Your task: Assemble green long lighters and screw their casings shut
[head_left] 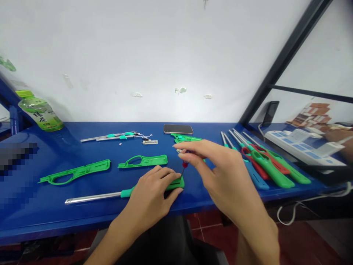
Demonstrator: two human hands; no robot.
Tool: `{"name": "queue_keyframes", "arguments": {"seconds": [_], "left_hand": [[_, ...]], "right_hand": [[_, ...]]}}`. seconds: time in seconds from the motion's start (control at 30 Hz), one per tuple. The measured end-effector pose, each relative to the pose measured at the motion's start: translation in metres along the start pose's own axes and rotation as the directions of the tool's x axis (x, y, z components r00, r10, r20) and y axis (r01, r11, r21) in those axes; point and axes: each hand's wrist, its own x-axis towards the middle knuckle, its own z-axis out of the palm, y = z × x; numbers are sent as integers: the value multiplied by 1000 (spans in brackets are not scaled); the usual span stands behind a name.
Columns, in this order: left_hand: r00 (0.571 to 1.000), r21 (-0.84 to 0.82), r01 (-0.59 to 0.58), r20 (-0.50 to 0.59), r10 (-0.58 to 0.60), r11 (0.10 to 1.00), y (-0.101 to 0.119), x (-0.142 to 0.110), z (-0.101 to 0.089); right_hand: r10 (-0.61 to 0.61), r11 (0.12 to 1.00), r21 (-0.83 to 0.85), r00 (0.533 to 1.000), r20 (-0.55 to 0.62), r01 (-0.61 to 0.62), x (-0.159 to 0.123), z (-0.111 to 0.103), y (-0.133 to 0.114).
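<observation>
The left hand grips the green lighter by its handle at the table's near edge, apparently pinning it flat so it cannot turn, its metal tube pointing left. The right hand pinches the red-handled screwdriver from above, tip down at the handle's right end; that steep hold seems to keep it in line with the work. On the table, 2 green handle shells lie apart on the left, hollow sides up, perhaps for easy viewing. Assembled lighters cluster at right, seemingly kept separate from loose parts.
</observation>
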Motion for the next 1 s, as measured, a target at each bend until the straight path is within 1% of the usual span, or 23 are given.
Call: {"name": "queue_keyframes", "arguments": {"seconds": [0.13,0.2,0.3,0.37,0.43,0.57,0.63,0.73,0.8,0.9,1.0], "left_hand": [[1000,-7,4,7,-4,1000,0,-1,-1],[1000,-12,6,13,-5,1000,0,-2,-1],[1000,-11,3,6,-3,1000,0,-2,0],[1000,-3,2,0,-2,1000,-1,-2,0],[1000,6,-1,-3,1,1000,-1,-2,1],[1000,7,-11,-5,11,1000,-1,-3,1],[1000,5,-13,-4,13,1000,-1,-2,1],[1000,12,-17,-10,17,1000,-1,-2,1],[1000,16,-20,-13,20,1000,-2,-2,2],[1000,16,-21,-10,21,1000,-1,-2,2],[1000,20,-18,0,18,1000,-2,-3,1]], "right_hand": [[30,995,-92,998,-63,-36,1,2,-5],[9,994,-106,998,-64,-15,-1,1,-8],[-67,996,-53,998,-10,67,-4,-2,-8],[-84,996,-17,996,-1,84,-4,-1,-7],[-59,998,-18,997,-40,58,-2,1,-5],[-10,994,-111,988,-156,-8,3,6,-3],[-12,989,-145,985,-172,-13,4,6,-3],[-38,988,-155,990,-134,17,2,4,-2],[-51,990,-132,996,-68,42,0,2,-2],[-80,996,-41,996,34,81,-2,0,-1],[-66,997,52,996,54,63,0,0,0]]}}
